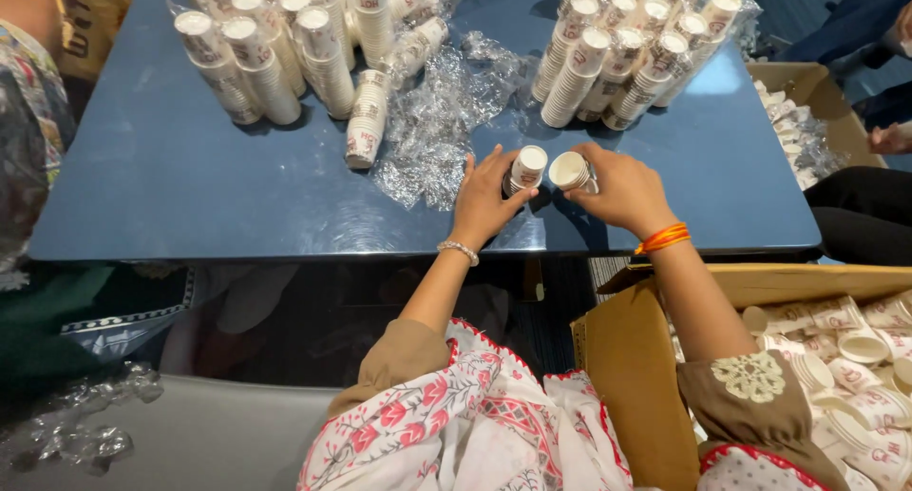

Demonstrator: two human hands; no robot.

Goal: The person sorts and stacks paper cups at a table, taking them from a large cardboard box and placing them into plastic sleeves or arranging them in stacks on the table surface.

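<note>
Paper cups (525,168), one gripped in each of the hands (484,201)

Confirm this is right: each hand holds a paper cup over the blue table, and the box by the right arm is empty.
Wrong on the box. The head view shows the box full of loose paper cups. Each hand, left and right, does hold a cup over the table.

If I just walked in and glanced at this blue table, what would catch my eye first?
Probably the tall stacks of paper cups crowding the far end of the blue table, with crumpled clear plastic wrap between them. Next, the left hand holding a short cup stack and the right hand holding another cup, at the near edge. A cardboard box of loose cups sits lower right.
</note>
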